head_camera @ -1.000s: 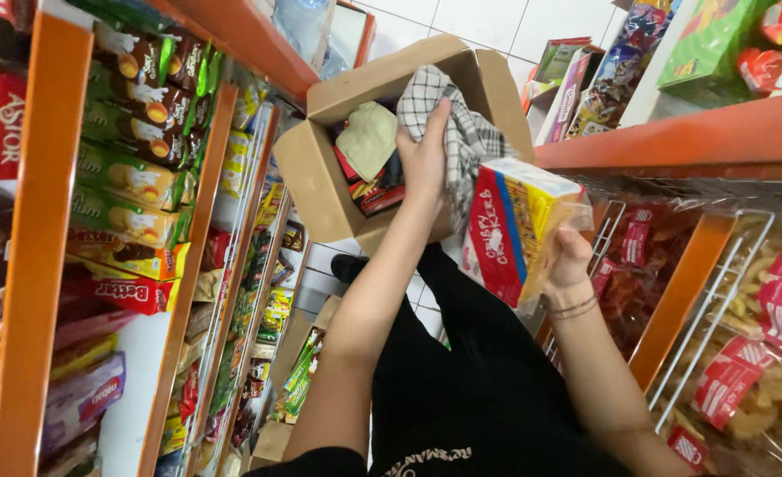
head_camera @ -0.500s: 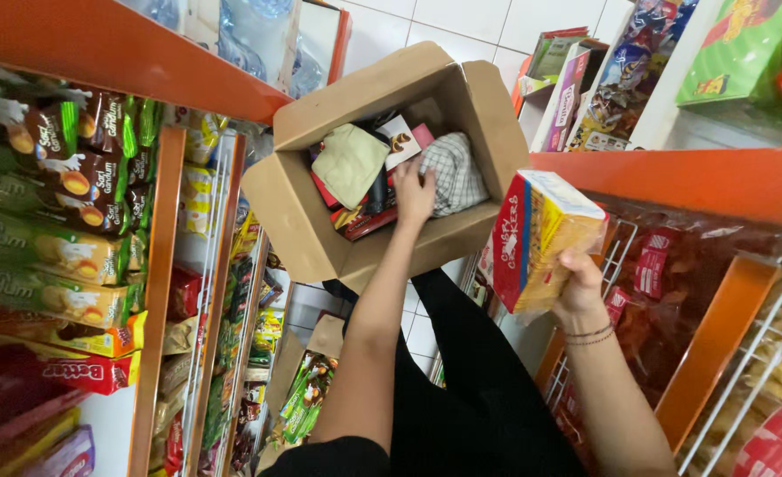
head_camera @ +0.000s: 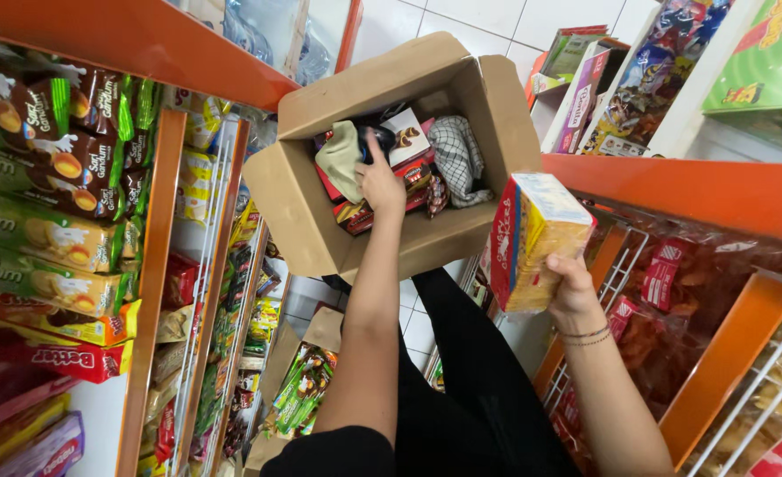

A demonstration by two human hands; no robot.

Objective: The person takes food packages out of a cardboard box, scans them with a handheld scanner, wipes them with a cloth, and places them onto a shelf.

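An open cardboard box [head_camera: 298, 208] sits ahead of me, between two shelf units. It holds several snack packs, a pale green cloth [head_camera: 338, 157] and a black-and-white checked cloth [head_camera: 458, 157]. My left hand [head_camera: 380, 181] reaches down into the box and rests on the red packs at its middle, fingers curled; what it grips is hidden. My right hand [head_camera: 572, 284] holds up a wrapped bundle of yellow-and-red biscuit packs [head_camera: 532, 237], just right of the box.
Orange shelves [head_camera: 148, 291] at the left carry rows of biscuit and wafer packs. At the right, an orange shelf [head_camera: 718, 190] and a white wire rack [head_camera: 744, 415] hold bagged snacks. White floor tiles lie beyond the box. My black trousers [head_camera: 470, 389] are below.
The view has drawn closer to the box. My left hand has gone deeper in, from the checked cloth to the red packs. The biscuit bundle stays in my right hand.
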